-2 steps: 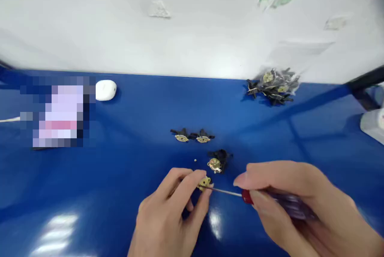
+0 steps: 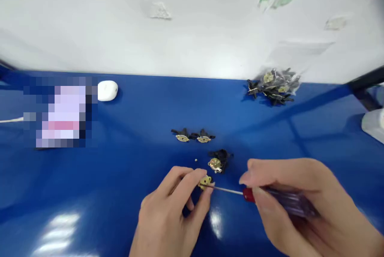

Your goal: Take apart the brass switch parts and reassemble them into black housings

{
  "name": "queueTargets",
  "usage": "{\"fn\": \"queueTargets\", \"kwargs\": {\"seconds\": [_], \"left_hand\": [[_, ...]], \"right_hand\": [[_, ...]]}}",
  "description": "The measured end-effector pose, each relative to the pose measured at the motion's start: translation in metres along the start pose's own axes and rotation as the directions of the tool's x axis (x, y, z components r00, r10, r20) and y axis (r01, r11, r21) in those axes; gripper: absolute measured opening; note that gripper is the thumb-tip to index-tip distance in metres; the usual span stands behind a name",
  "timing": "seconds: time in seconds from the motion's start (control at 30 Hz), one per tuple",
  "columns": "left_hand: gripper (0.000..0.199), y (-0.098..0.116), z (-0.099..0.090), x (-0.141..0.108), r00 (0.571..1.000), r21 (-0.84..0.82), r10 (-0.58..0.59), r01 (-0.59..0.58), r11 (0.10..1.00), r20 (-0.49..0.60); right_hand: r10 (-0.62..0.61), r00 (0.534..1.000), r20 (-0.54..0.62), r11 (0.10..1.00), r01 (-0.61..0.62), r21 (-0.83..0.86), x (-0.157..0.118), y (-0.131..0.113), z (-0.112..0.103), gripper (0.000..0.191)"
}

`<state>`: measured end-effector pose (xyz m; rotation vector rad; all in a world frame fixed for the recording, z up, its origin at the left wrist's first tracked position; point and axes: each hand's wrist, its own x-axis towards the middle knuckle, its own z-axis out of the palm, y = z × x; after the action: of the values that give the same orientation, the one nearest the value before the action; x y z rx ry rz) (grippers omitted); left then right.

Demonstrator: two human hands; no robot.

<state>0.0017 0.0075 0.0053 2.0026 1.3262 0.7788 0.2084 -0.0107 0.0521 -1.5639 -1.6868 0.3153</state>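
Lower centre: left hand [image 2: 171, 209] pinches a brass-coloured plate [image 2: 207, 179]; lower right: right hand [image 2: 312, 187] grips a screwdriver [image 2: 248, 194], best held steady.

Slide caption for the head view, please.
Left hand pinches a small yellow plate; right hand holds a screwdriver with its tip at the plate.

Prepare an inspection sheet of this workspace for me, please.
Surface: glossy blue table, showing light reflections.
Parts and tool: plate, screwdriver with its tip at the plate, three black-and-brass parts beyond.
Clutter: white case, pixelated item, pile partly under clear plastic.
Hands: left hand pinches the plate; right hand grips the screwdriver.
Cables: white cord from the left edge towards the pixelated item.
Surroundings: white wall with scuffed patches.
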Motion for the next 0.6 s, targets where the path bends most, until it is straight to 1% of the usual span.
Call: {"fn": "queueTargets", "kwargs": {"seconds": [0.03,0.07,0.13,0.17,0.2,0.23,0.27,0.33,0.37,0.4,0.47,0.5,0.6], "left_hand": [[0.018,0.001,-0.001,0.004,1.0,-0.01,-0.008,0.008,1.0,0.01],[0.015,0.003,-0.003,0.007,1.0,-0.016,-0.019,0.019,1.0,0.019],[0.009,0.005,-0.004,0.011,0.998,-0.015,-0.058,0.058,0.998,0.038],[0.009,0.006,-0.004,0.011,0.997,-0.006,-0.071,0.071,0.997,0.028],[0.009,0.007,-0.004,0.011,0.997,0.007,-0.079,0.079,0.997,0.007],[0.01,0.008,-0.004,0.009,0.997,0.021,-0.08,0.08,0.997,-0.016],[0.01,0.008,-0.003,0.006,0.997,0.033,-0.067,0.068,0.997,-0.037],[0.013,0.008,-0.001,-0.001,0.997,0.063,-0.04,0.044,0.997,-0.065],[0.013,0.008,-0.001,-0.004,0.995,0.07,-0.006,0.013,0.997,-0.1],[0.014,0.008,-0.001,-0.007,0.993,0.102,-0.018,0.03,0.994,-0.117],[0.013,0.008,0.0,-0.01,0.992,0.119,-0.019,0.034,0.992,-0.126],[0.013,0.008,0.0,-0.011,0.993,0.118,-0.02,0.034,0.992,-0.119],[0.013,0.006,0.002,-0.01,0.994,0.095,0.006,0.005,0.995,-0.108]], "right_hand": [[0.011,1.0,-0.011,1.0,-0.011,-0.008,-0.001,0.001,0.0,0.013],[0.013,1.0,0.026,1.0,-0.012,-0.005,-0.002,0.001,-0.001,0.016],[-0.036,0.985,0.17,0.999,0.032,0.027,-0.003,0.003,-0.002,0.023],[-0.05,0.983,0.179,0.998,0.042,0.048,-0.003,0.004,-0.002,0.021],[-0.021,0.997,0.077,0.998,0.016,0.058,-0.003,0.005,-0.003,0.019],[-0.051,0.997,0.063,0.996,0.046,0.072,-0.003,0.006,-0.005,0.019],[-0.056,0.993,0.1,0.998,0.052,0.045,-0.002,0.007,-0.007,0.017],[-0.078,0.973,0.219,0.997,0.071,0.044,0.002,0.009,-0.011,0.013],[-0.103,0.959,0.264,0.994,0.088,0.068,0.006,0.011,-0.013,0.013],[-0.139,0.948,0.287,0.988,0.111,0.112,0.01,0.013,-0.014,0.014],[-0.244,0.919,0.309,0.958,0.179,0.224,0.019,0.016,-0.015,0.015],[-0.26,0.918,0.3,0.949,0.185,0.256,0.023,0.017,-0.015,0.015],[-0.227,0.934,0.276,0.952,0.152,0.267,0.027,0.017,-0.012,0.023]]}}
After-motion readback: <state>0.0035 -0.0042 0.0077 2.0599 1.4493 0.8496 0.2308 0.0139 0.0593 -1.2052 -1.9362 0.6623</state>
